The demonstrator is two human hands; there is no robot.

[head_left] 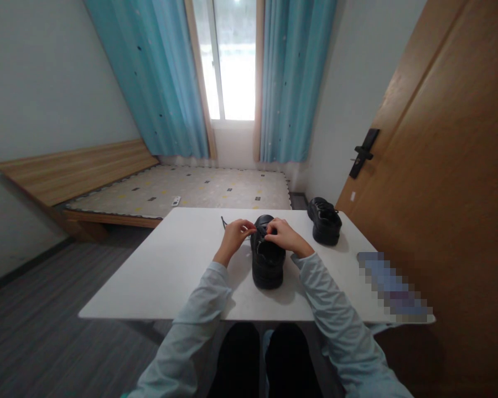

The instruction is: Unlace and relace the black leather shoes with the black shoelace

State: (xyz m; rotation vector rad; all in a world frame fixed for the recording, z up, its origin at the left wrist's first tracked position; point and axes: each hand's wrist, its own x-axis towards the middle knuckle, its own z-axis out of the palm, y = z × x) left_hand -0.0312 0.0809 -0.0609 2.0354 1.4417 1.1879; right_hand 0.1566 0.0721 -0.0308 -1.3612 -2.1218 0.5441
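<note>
A black shoe (268, 272) stands upright on the white table (182, 260), its toe pointing away from me and its heel toward me. My left hand (235, 236) is at the left of the shoe's lacing, thumb and finger pinched on the black shoelace (260, 229). From the right, my right hand (285, 235) reaches over the lacing with its fingers closed on the lace too. The exact hold of the fingertips is too small to see. A loose lace end (223, 222) sticks out beyond my left hand.
A second black shoe (327, 224) stands at the table's far right. A blurred flat object (392, 287) lies along the right edge. Behind the table is a bed (216, 185) with a small white item (176, 201) on it. A wooden door (448, 182) is close on the right.
</note>
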